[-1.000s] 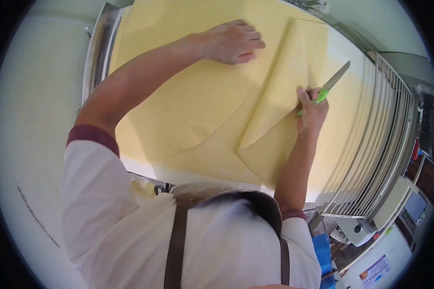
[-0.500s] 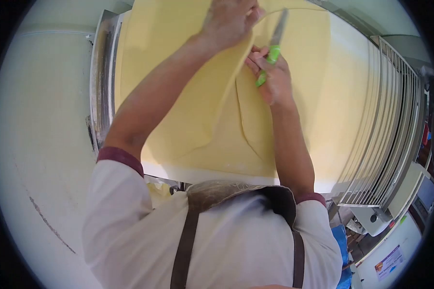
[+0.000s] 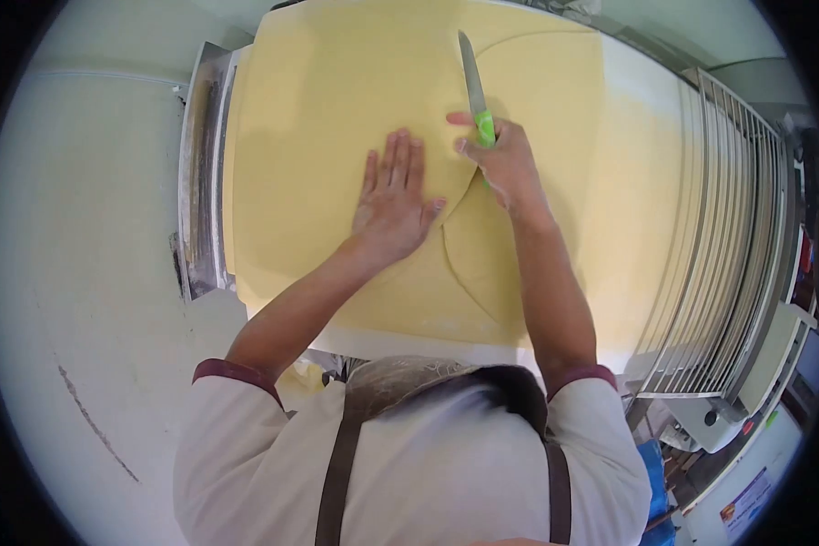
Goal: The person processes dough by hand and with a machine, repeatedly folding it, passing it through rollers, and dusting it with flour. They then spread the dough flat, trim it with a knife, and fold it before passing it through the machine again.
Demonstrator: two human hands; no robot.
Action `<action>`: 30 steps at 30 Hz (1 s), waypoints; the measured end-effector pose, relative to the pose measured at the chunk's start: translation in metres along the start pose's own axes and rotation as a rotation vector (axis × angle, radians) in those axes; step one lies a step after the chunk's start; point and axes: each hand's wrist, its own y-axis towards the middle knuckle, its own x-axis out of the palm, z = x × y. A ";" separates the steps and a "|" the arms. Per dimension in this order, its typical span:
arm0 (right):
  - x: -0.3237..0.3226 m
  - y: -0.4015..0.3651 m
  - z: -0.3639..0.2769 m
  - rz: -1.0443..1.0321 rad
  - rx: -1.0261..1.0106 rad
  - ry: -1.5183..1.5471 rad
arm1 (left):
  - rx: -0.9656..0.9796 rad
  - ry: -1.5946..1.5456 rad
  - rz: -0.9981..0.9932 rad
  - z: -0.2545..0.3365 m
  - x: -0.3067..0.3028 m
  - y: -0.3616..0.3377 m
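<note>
A large, thin sheet of yellow dough (image 3: 300, 118) spreads over the white work table. A curved edge in it runs from beside my right hand down toward the near side, where one layer meets another. My left hand (image 3: 396, 200) rests flat on the dough with its fingers stretched out, left of that edge. In my right hand (image 3: 510, 168) is a knife (image 3: 473, 77) with a green handle, its blade pointing away from me just above the dough. The lower end of the handle is mostly hidden by the hand.
A metal wire rack (image 3: 719, 246) stands along the table's right end. At the left end is a metal tray-like piece (image 3: 205, 173). The white table (image 3: 646, 73) shows at the far right corner, and a wall lies beyond the left side.
My left hand has let go of the lifted dough edge and come down flat, nearer to me. The dough flap now lies flat. My right hand with the knife has shifted slightly nearer.
</note>
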 end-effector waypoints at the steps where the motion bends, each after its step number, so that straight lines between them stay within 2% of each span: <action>1: 0.000 -0.001 0.006 0.029 -0.004 -0.032 | 0.006 -0.004 0.004 0.002 0.001 0.005; 7: -0.005 -0.003 0.017 0.232 -0.121 0.438 | 0.031 -0.085 0.108 0.011 0.004 0.074; 11: -0.004 -0.005 0.026 0.216 -0.110 0.488 | 0.061 -0.126 0.194 0.020 0.008 0.101; 14: -0.002 -0.004 0.030 0.200 -0.122 0.544 | 0.082 -0.617 0.236 -0.012 0.010 0.108; 17: 0.002 -0.010 0.034 0.221 -0.111 0.461 | -0.287 -0.846 0.016 -0.020 -0.034 0.121; 19: 0.007 -0.020 0.021 0.225 -0.089 0.423 | -0.332 -0.780 -0.059 -0.023 -0.024 0.137; 22: 0.051 -0.038 0.035 0.198 -0.240 0.178 | -0.394 -0.622 -0.139 -0.004 -0.048 0.148; 25: 0.070 -0.035 0.037 0.149 -0.185 0.698 | -0.369 -0.323 -0.122 0.014 -0.051 0.145; 26: 0.056 -0.035 0.033 0.174 -0.099 0.638 | -0.344 -0.201 -0.095 0.016 -0.048 0.146; 27: 0.032 -0.034 0.029 0.196 -0.013 0.579 | -0.329 -0.210 -0.051 0.015 -0.045 0.147; 30: -0.028 0.000 0.026 0.433 -0.229 -0.008 | -0.286 -0.259 0.044 0.009 -0.033 0.148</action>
